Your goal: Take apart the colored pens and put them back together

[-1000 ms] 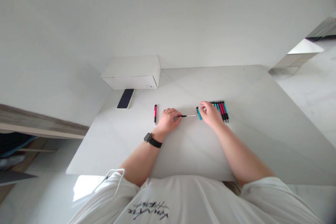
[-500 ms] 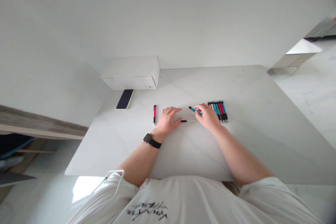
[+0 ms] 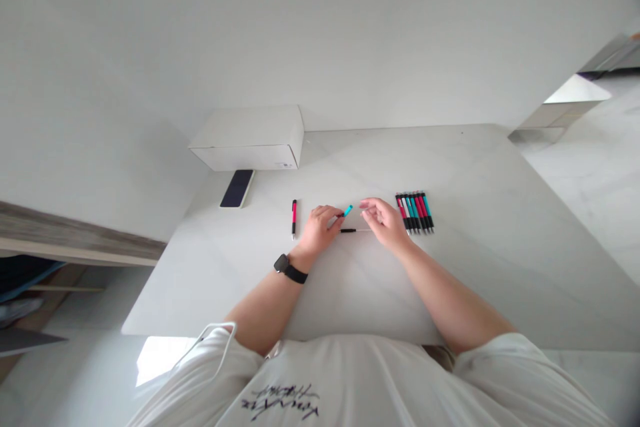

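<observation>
My left hand (image 3: 319, 229) is closed, thumb and fingers pinching a teal pen barrel (image 3: 349, 210) that slants up to the right, its dark end at the fingertips. On the table just below lies a black pen grip (image 3: 348, 231) with a thin pale rod reaching right, under my right hand. My right hand (image 3: 385, 221) hovers a little right of the barrel, thumb and fingers curved with a gap between them; I make out nothing certain in it. A row of several pens (image 3: 415, 212), red, teal and white with black grips, lies beside my right hand. A red pen (image 3: 294, 219) lies alone left of my left hand.
A white box (image 3: 250, 140) stands against the wall at the back left. In front of it lies a phone (image 3: 237, 189), dark screen up. The white marbled table (image 3: 475, 267) runs beneath everything. A black watch (image 3: 283, 264) is on my left wrist.
The teal barrel has passed from my right hand to my left, which has closed on it. My right hand has shifted slightly left and its fingers have parted.
</observation>
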Motion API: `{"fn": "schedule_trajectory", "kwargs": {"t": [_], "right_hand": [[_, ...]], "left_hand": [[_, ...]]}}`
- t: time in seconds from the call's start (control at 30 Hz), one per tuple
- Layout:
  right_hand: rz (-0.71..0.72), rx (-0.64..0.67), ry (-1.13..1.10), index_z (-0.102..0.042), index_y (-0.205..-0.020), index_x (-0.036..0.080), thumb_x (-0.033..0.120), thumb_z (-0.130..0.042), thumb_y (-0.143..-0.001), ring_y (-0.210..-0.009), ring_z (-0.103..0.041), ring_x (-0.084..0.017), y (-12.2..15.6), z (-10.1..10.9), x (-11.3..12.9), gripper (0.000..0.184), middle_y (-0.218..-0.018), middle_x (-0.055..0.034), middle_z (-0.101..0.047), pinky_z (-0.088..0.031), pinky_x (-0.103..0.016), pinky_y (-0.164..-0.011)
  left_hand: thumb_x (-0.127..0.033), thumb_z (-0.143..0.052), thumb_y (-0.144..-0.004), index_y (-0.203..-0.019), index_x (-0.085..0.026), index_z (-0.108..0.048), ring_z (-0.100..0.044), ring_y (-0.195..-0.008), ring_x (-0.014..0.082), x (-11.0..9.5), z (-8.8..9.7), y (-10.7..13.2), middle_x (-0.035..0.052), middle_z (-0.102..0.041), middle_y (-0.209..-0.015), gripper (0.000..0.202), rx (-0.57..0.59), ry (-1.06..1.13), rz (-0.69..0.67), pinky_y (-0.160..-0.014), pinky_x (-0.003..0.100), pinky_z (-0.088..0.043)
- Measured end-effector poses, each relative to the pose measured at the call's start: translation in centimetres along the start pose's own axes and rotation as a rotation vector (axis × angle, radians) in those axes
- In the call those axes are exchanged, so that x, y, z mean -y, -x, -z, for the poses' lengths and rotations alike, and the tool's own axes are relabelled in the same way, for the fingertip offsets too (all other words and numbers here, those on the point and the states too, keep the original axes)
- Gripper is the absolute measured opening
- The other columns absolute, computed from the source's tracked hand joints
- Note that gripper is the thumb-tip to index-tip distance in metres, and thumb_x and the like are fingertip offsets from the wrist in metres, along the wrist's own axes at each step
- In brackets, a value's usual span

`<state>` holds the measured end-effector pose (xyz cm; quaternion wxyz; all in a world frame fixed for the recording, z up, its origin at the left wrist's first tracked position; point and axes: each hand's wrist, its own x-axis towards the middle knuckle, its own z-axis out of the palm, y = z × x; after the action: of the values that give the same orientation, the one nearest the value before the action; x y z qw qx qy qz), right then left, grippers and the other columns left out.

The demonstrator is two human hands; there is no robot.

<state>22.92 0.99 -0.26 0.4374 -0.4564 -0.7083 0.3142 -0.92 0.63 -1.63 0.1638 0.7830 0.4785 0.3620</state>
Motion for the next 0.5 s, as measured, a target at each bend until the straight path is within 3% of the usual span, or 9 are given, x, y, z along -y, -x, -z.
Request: {"fn": "schedule_trajectory", "kwargs": {"t": [0.1,0.23,0.37,0.5], "right_hand": [[-0.018,-0.087,0.216,-0.067,-0.12,0.026,0.029,-0.058,-0.098,-0.082,-0.07,-0.021,-0.3,0.6,-1.7,0.023,-0.112,-0.0075,-0.074,-0.059,-0.037,-0.078],[-0.024,-0.011,0.449,-0.07,-0.114,0.026,0.022,-0.066,-0.091,-0.082,-0.069,-0.022,-0.2,0.9,-3.3,0.023,-0.108,-0.0072,-0.073,-0.057,-0.038,-0.082],[-0.033,0.049,0.526,-0.073,-0.105,0.027,0.019,-0.068,-0.091,-0.094,-0.07,-0.024,0.0,0.8,-3.7,0.017,-0.105,-0.006,-0.072,-0.055,-0.036,-0.083],[-0.024,0.057,0.495,-0.073,-0.096,0.026,0.021,-0.065,-0.092,-0.089,-0.07,-0.023,-0.1,0.9,-3.4,0.01,-0.101,-0.0056,-0.073,-0.054,-0.035,-0.081]], "left_hand": [[-0.029,-0.063,-0.1,-0.108,-0.023,-0.071,-0.068,-0.098,0.0214,0.6,0.1,0.0,0.0058,-0.074,-0.101,0.013,-0.057,0.053,0.086,-0.093,0.038,-0.053],[-0.03,-0.062,-0.1,-0.107,-0.022,-0.07,-0.069,-0.1,0.0205,1.0,0.1,0.0,0.0053,-0.075,-0.102,0.013,-0.081,0.102,0.16,-0.094,0.037,-0.054],[-0.032,-0.062,-0.1,-0.107,-0.022,-0.07,-0.07,-0.101,0.0204,0.9,0.1,-0.1,0.0052,-0.075,-0.102,0.014,-0.076,0.111,0.169,-0.093,0.037,-0.054],[-0.032,-0.062,-0.1,-0.107,-0.022,-0.069,-0.069,-0.1,0.0206,0.7,0.2,-0.1,0.0059,-0.074,-0.103,0.015,-0.063,0.107,0.132,-0.093,0.037,-0.054]]}}
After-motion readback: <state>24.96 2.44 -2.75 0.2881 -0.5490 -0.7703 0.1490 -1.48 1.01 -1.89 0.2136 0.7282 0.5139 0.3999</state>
